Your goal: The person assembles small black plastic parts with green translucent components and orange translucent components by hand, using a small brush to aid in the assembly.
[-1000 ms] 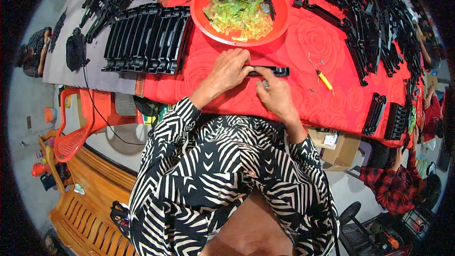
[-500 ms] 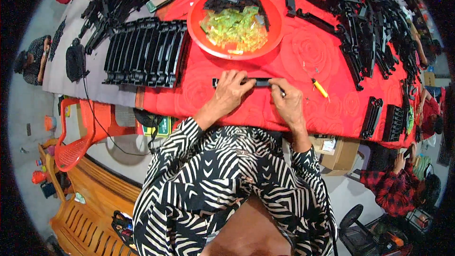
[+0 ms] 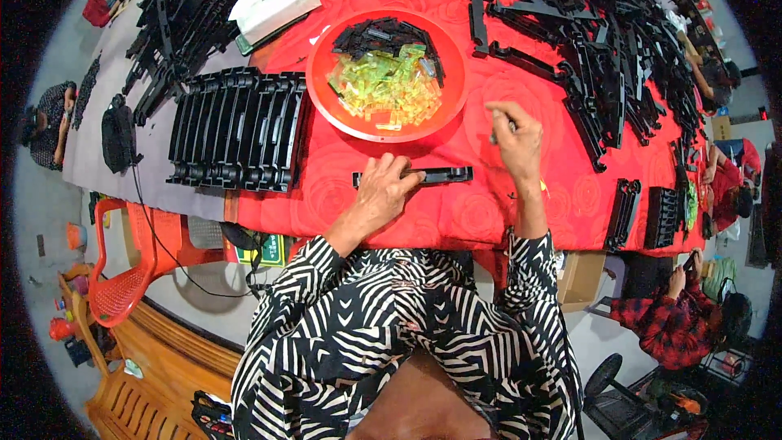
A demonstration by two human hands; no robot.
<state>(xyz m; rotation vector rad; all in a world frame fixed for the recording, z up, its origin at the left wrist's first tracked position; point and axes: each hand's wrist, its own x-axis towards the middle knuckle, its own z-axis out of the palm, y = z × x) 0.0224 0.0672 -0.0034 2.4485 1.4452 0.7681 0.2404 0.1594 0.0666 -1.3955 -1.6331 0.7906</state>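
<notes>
A long, narrow black plastic part (image 3: 444,175) lies crosswise on the red cloth in front of me. My left hand (image 3: 381,191) presses over its left half, thumb and fingers closed about it. To the right and farther off, my right hand (image 3: 517,138) is raised, apart from the part. Its fingers are curled around a small dark piece (image 3: 512,125) whose kind I cannot make out. Just beyond the part stands a red basin (image 3: 316,106) with small yellow-green translucent pieces (image 3: 387,85) and small black pieces (image 3: 383,35) in it.
A row of black plastic parts (image 3: 236,130) lies on the left, with a heap (image 3: 187,24) behind. Another heap (image 3: 603,41) spreads at the right. A tissue pack (image 3: 275,6) sits behind the basin. A red chair (image 3: 122,277) stands left; a person in checked sleeves (image 3: 676,322) is at the right.
My right hand has let go of the black part's right end and moved up and to the right. My left hand stays on the part. The whole view has shifted slightly.
</notes>
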